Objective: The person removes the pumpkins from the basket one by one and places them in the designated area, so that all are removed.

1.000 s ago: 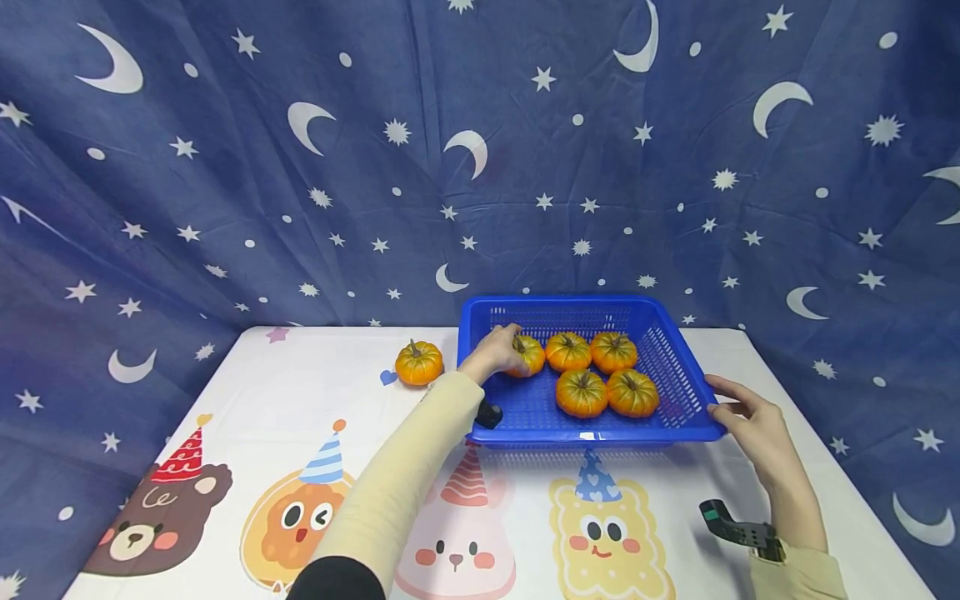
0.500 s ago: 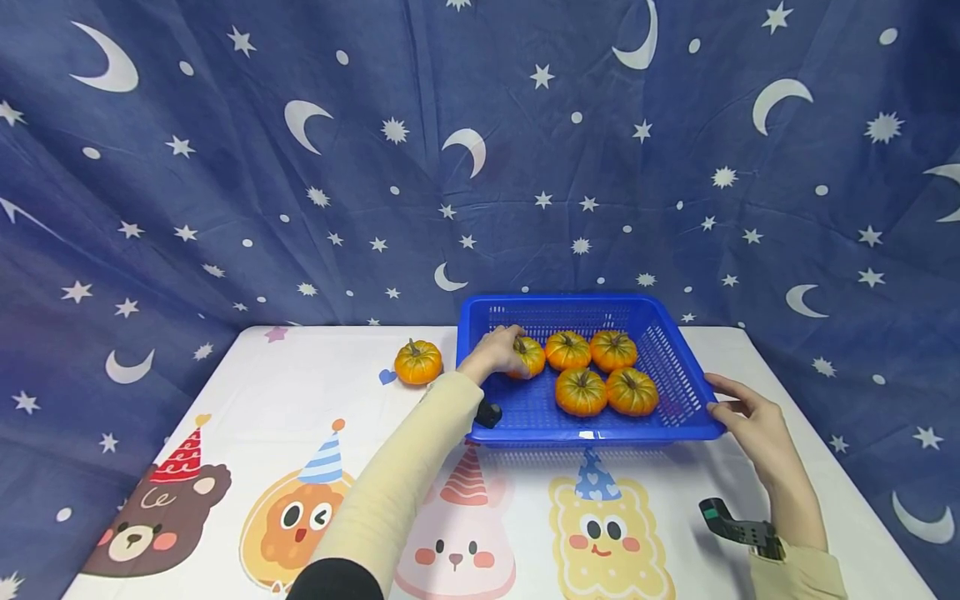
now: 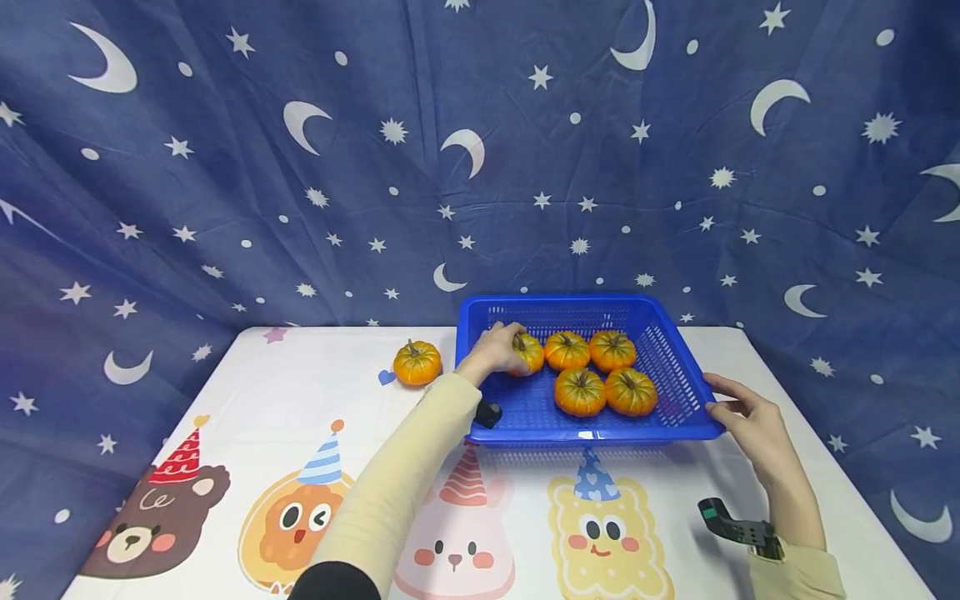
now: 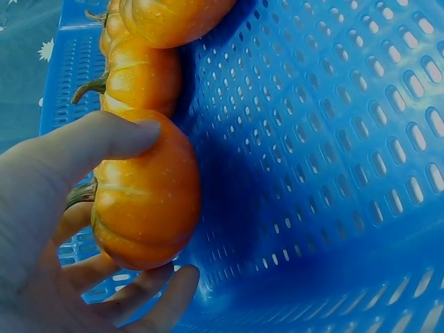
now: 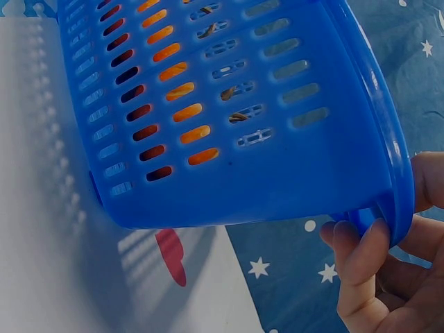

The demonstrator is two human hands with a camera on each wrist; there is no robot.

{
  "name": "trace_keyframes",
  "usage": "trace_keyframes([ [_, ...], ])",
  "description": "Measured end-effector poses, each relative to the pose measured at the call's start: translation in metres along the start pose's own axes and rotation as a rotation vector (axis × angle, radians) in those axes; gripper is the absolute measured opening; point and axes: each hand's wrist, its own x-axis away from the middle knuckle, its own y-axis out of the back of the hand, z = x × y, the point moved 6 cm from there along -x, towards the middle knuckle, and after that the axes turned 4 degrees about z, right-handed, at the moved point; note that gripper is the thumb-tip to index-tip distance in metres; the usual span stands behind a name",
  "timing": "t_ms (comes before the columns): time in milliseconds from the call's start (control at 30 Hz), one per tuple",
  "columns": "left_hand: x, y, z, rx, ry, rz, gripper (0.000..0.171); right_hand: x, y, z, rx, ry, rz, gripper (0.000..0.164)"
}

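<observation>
A blue perforated plastic basket (image 3: pixel 525 425) holds several small orange pumpkins, among them a rear one (image 3: pixel 567 351) and a front one (image 3: pixel 632 392). Inside its left end, my left hand (image 3: pixel 495 350) grips the leftmost pumpkin (image 3: pixel 531 356). In the left wrist view the thumb lies over that pumpkin (image 4: pixel 149 201) and the fingers curl round its far side; its stem points toward the palm. At the basket's right end my right hand (image 3: pixel 750 417) holds the rim, and the right wrist view has its fingers (image 5: pixel 364 257) curled round the rim (image 5: pixel 392 159).
One more pumpkin (image 3: pixel 417 362) sits on the white cloth left of the basket. The table cover (image 3: pixel 300 375) has printed cartoon animals and hats. A dark blue curtain (image 3: pixel 375 167) with moons and stars hangs behind the table's back edge.
</observation>
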Motion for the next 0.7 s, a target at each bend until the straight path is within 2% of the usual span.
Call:
trace_keyframes([
  [167, -0.003, 0.002, 0.0, 0.009, -0.004, -0.04, 0.071, 0.0, 0.001, 0.0, -0.003, -0.001, 0.005, 0.048],
  [367, -0.006, 0.006, -0.001, 0.003, -0.017, -0.119, 0.074, -0.001, 0.002, 0.001, -0.007, 0.002, 0.005, 0.048],
  [700, 0.0, 0.018, -0.009, 0.04, -0.006, -0.198, 0.072, 0.0, 0.0, 0.001, -0.013, 0.002, -0.01, 0.047],
])
